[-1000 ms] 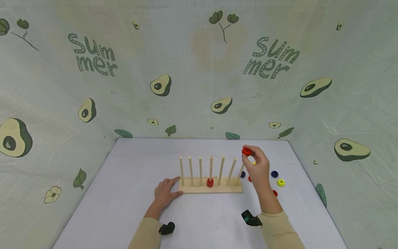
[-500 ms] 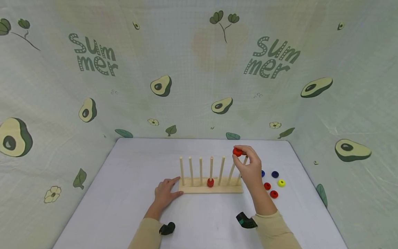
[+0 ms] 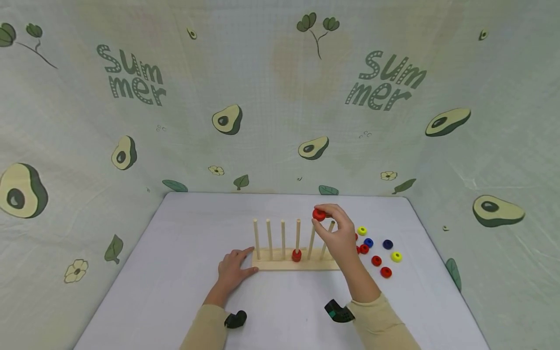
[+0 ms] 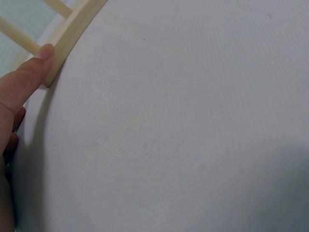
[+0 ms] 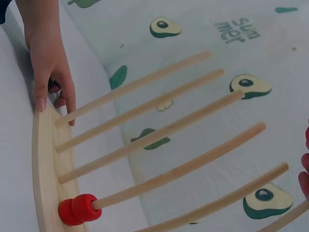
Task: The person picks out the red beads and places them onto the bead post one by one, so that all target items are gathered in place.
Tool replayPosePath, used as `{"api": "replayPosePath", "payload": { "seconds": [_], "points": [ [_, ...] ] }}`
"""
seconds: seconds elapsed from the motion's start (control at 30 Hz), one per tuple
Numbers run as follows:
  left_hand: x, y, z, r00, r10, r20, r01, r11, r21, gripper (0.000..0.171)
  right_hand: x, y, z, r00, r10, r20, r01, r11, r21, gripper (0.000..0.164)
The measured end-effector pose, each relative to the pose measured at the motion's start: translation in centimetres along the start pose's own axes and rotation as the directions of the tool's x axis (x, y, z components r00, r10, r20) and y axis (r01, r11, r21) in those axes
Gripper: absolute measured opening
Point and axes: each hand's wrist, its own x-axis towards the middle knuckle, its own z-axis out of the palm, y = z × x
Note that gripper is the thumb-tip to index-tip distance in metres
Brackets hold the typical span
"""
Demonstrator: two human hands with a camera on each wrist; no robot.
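A wooden peg stand (image 3: 275,266) with a row of upright pegs sits on the white table. Two red rings (image 5: 79,209) are stacked at the foot of one peg, seen best in the right wrist view. My left hand (image 3: 233,270) grips the stand's left end, thumb along the front edge and a finger behind. Raised above the stand's right part, my right hand (image 3: 340,238) pinches another red ring (image 3: 319,214) between thumb and fingers, near the peg tops. That hand hides the rightmost peg. In the right wrist view only its fingertips (image 5: 305,176) show at the edge.
Loose rings lie on the table right of the stand: several red ones (image 3: 376,261), a blue ring (image 3: 369,242), a dark blue ring (image 3: 387,244) and yellow rings (image 3: 396,256). A printed cloth backdrop (image 3: 271,97) surrounds the table at the back and sides.
My right hand has moved left with the red ring, from beyond the stand's right end to over its right pegs, uncovering more loose rings. The left hand and the stand have stayed put.
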Motion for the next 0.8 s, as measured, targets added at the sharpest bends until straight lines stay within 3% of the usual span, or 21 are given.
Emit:
{"api": "replayPosePath", "payload": {
  "seconds": [0.27,0.63,0.8],
  "points": [
    [-0.1,0.2,-0.2,1.0,-0.018,0.019,0.018,1.0,0.004,0.066,-0.1,3.8,1.5,0.999,-0.047,0.0,0.047,0.999,0.007,0.034],
    [-0.2,-0.2,0.0,0.996,0.064,-0.063,-0.063,0.998,0.009,0.065,-0.2,3.8,2.3,0.999,-0.035,0.034,0.036,0.998,-0.046,0.038],
    [0.0,-0.1,-0.1,1.0,0.022,-0.02,-0.022,1.0,-0.004,0.066,-0.3,3.7,2.8,0.999,-0.021,0.028,0.023,0.997,-0.079,0.036]
  ]
}}
